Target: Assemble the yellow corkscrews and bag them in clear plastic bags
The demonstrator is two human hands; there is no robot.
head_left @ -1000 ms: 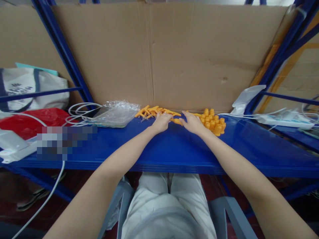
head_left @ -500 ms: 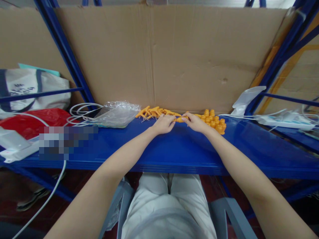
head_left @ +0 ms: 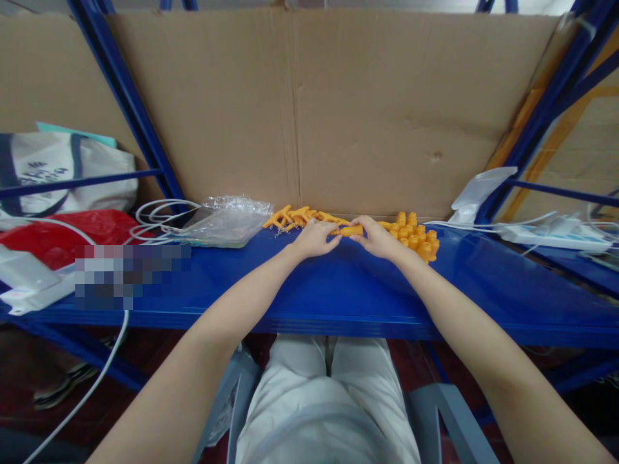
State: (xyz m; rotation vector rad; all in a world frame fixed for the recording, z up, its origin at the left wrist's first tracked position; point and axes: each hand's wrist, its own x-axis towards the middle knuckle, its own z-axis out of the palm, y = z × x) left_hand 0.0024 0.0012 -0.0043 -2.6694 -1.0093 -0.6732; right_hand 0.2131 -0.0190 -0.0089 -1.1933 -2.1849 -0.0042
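Head view: blue shelf [head_left: 338, 290] backed by cardboard sheet [head_left: 338, 109].

No words or numbers can be read. The white tote bag [head_left: 68, 171], far to the left of the left hand [head_left: 316, 240] and its grip on the orange part [head_left: 351, 230], bears lines of dark print, too blurred and small to make out.
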